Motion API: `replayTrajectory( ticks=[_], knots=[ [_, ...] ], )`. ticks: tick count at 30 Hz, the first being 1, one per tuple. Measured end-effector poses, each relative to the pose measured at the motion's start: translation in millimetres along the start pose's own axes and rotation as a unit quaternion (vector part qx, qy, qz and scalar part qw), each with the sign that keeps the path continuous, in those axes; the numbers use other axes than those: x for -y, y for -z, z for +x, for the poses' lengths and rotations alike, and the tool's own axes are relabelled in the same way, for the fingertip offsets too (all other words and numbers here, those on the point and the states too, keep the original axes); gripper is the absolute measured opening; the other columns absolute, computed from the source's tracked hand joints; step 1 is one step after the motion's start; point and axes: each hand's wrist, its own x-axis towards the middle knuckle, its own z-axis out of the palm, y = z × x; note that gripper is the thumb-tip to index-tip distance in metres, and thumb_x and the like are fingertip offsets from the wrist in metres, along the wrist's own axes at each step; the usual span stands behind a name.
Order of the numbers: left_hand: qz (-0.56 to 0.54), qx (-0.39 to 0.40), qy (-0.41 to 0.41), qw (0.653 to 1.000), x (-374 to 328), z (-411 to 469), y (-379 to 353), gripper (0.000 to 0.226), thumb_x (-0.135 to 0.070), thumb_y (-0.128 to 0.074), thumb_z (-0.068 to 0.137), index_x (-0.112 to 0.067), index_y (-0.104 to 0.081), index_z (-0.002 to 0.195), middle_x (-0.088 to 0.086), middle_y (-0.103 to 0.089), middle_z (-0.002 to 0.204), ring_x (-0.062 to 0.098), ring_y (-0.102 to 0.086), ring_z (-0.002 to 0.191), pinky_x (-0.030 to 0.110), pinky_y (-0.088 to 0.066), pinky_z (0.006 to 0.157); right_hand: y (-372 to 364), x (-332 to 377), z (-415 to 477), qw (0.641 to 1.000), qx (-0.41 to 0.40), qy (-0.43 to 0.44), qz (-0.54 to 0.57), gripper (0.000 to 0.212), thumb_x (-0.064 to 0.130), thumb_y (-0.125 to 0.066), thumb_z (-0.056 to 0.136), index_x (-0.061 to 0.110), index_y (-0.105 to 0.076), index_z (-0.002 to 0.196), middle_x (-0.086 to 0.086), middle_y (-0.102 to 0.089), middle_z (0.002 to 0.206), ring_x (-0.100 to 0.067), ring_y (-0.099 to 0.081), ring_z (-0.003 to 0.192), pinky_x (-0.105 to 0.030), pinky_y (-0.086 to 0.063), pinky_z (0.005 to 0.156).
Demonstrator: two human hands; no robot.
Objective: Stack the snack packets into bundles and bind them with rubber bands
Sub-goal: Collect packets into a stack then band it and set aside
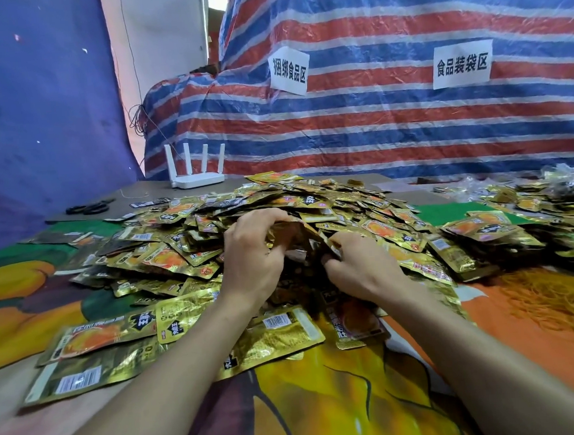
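Bright even light, blurred, wide-angle edge distortion

A single head-worn view looks forward and down, close over the packet pile point(245, 227).

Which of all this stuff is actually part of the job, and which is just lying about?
Job: pile of packets, stack of packets gripped by left hand and right hand, rubber bands.
Lying about: router, scissors, paper signs.

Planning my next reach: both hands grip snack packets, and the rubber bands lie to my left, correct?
No. The head view shows the rubber bands heaped to your right, not left. The left hand and right hand do grip snack packets.
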Motion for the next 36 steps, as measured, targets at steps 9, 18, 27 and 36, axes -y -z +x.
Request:
replayTrajectory(
  ticks=[9,18,27,36],
  knots=[
    [-0.120,-0.114,0.044,0.985,-6.9,5.2,9.9,0.010,-0.006,-0.064,0.096,-0.009,-0.060,0.105,-0.016,-0.060,0.090,-0.011,-0.058,0.080,0.007,-0.047,0.070,1.1,-3.1,-7.6,0.931,-0.091,0.070,0.347,0.034,0.005,-0.079,0.084,0.016,-0.071,0.116,0.004,-0.075,0.094,-0.002,-0.070,0.083,-0.019,-0.053,0.077],
    [-0.246,-0.197,0.195,0.929,-4.9,11.6,11.5,0.015,-0.023,-0.064,0.099,-0.029,-0.055,0.089,-0.014,-0.066,0.079,0.001,-0.063,0.070,0.025,-0.056,0.061,6.3,-2.5,-11.2,0.847,-0.172,0.005,0.503,0.026,0.003,-0.077,0.086,0.027,-0.074,0.095,-0.003,-0.077,0.089,-0.026,-0.075,0.090,-0.043,-0.061,0.086],
    [-0.337,-0.206,0.289,0.872,-0.4,13.7,5.6,0.023,-0.007,-0.066,0.096,-0.027,-0.054,0.094,0.000,-0.063,0.086,0.012,-0.062,0.071,0.037,-0.053,0.070,-0.4,-2.9,-5.4,0.824,-0.248,-0.056,0.507,0.018,0.010,-0.067,0.095,0.027,-0.070,0.089,-0.006,-0.071,0.092,-0.022,-0.068,0.090,-0.026,-0.058,0.069],
    [-0.279,0.010,0.231,0.932,-19.0,-5.5,-12.2,0.030,-0.007,-0.067,0.094,-0.030,-0.048,0.099,0.018,-0.067,0.101,0.017,-0.071,0.070,0.027,-0.058,0.058,-17.8,18.0,-9.3,0.768,-0.129,-0.094,0.621,0.020,0.038,-0.071,0.092,0.018,-0.073,0.093,-0.003,-0.079,0.091,-0.024,-0.076,0.086,-0.050,-0.061,0.085]
  ],
)
